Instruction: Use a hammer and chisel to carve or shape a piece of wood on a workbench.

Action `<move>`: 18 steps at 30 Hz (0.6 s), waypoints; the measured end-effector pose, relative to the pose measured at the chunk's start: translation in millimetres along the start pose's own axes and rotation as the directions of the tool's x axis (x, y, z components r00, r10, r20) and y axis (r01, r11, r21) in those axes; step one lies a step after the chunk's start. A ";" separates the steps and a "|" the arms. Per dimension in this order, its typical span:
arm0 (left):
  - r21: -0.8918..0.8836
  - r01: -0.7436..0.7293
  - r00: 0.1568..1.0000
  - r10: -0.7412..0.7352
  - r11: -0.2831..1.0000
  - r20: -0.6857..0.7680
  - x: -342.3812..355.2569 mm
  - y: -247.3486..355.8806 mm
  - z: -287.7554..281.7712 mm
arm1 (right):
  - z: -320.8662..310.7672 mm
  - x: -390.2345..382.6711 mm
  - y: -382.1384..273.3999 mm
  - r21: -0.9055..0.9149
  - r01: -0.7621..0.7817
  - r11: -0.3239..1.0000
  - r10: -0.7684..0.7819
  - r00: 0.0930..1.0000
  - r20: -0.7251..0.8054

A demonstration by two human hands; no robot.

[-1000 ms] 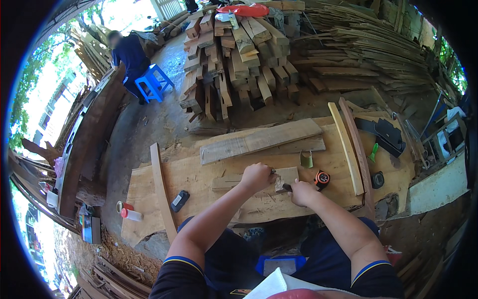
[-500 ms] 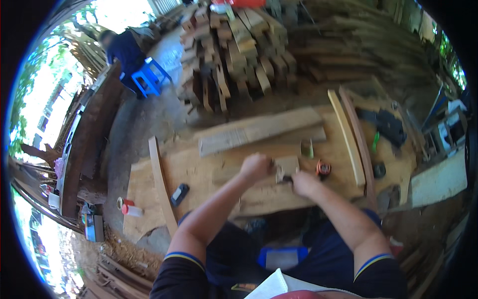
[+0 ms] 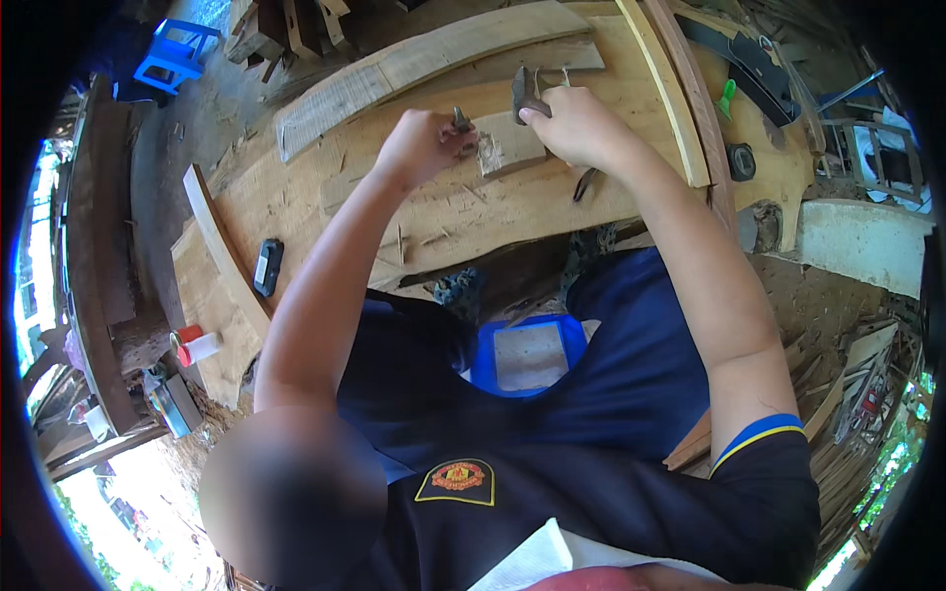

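My right hand (image 3: pixel 576 123) is closed round a hammer (image 3: pixel 523 98), whose dark metal head stands up above the wood. Closed as well, my left hand (image 3: pixel 419 148) grips what looks like a chisel (image 3: pixel 460 120); only its top end shows above the fingers. Between the hands is a short wooden board (image 3: pixel 520 148) with a rough, pale cut at its left end. It rests on a large wooden slab (image 3: pixel 434 222) strewn with chips. A thin dark tool (image 3: pixel 584 184) lies at the board's near right, partly under my right wrist.
Long boards (image 3: pixel 434 64) lie at the back of the slab. Two strips, one yellowish (image 3: pixel 670 94), cross its right side near a black tape measure (image 3: pixel 740 162) and a green-handled tool (image 3: pixel 727 98). Left are a curved strip (image 3: pixel 222 246), a black device (image 3: pixel 267 266) and a red-lidded jar (image 3: pixel 200 348).
The view has tipped downward, so the bench sits higher in the picture. My hands have drawn a little apart over the board, and the hammer head now shows raised in my right hand.
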State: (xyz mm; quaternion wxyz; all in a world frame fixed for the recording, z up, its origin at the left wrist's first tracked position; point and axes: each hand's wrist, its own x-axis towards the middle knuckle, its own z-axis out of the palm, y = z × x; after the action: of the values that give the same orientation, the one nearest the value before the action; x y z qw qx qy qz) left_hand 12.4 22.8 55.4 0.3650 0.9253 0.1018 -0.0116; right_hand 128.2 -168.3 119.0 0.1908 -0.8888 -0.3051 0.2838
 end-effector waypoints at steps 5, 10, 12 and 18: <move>0.122 -0.041 0.999 0.036 0.992 0.038 1.1 6.8 -0.1 | -2.8 -3.9 1.8 -0.051 0.121 0.991 -0.125 0.988 -0.087; 0.008 -0.022 0.998 0.021 1.000 0.051 8.8 -0.5 -3.3 | -6.8 -4.9 -18.4 -0.002 0.180 0.984 -0.180 0.980 -0.080; -0.039 0.002 0.999 0.000 0.999 0.039 13.8 3.8 -5.0 | -3.0 1.4 -18.9 0.072 0.410 0.909 -0.379 0.888 -0.261; 0.158 0.100 0.994 -0.105 0.982 0.024 4.3 -17.7 -3.9 | 8.7 -9.3 -50.3 0.155 0.409 0.899 -0.372 0.902 -0.219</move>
State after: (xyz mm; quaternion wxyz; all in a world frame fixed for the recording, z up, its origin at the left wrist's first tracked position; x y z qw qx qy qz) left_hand 12.9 38.9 46.0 0.2920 0.9443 0.1419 -0.0533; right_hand 94.9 -135.6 141.8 0.3583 -0.8082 -0.4292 0.1851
